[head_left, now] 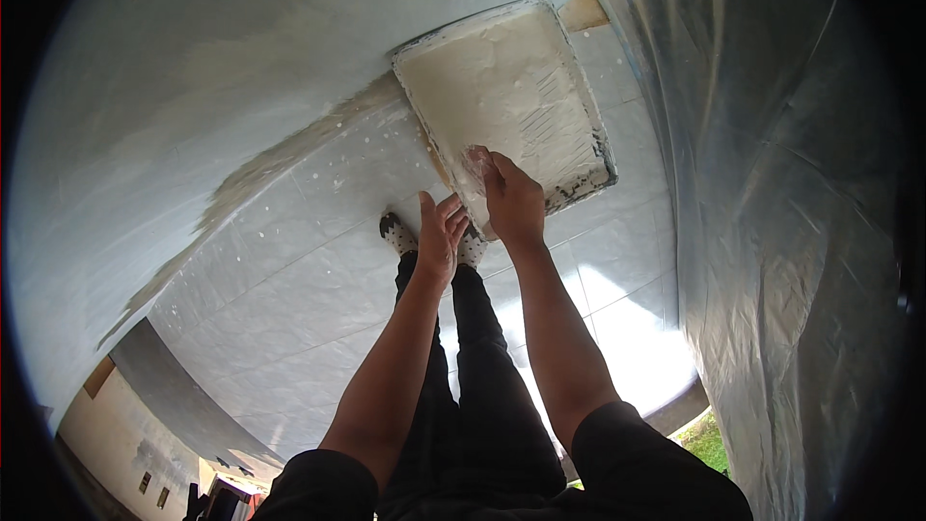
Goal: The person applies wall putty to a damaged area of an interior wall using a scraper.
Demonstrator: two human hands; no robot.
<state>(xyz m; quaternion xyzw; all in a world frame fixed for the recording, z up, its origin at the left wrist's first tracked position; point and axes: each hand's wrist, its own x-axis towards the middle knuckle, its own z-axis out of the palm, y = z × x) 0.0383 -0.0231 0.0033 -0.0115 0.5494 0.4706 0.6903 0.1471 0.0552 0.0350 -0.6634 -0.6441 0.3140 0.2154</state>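
Paint-spattered floor tiles [309, 178] surround the paint tray [492, 68], its long axis running forward from the nearer right hand [514, 198], curled at its left edge, pinch unclear, with the left hand [441, 246] loosely spread beside.

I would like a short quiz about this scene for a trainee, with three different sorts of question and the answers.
1. What colour is the material in the tray?
A. Bright red
B. Creamy white
C. Dark blue

2. True or false: the big plastic sheet hangs along the left side of the picture.

3. Which reaches higher in the picture, the left hand or the right hand?

Key:
1. B
2. False; the plastic sheet is on the right.
3. The right hand.
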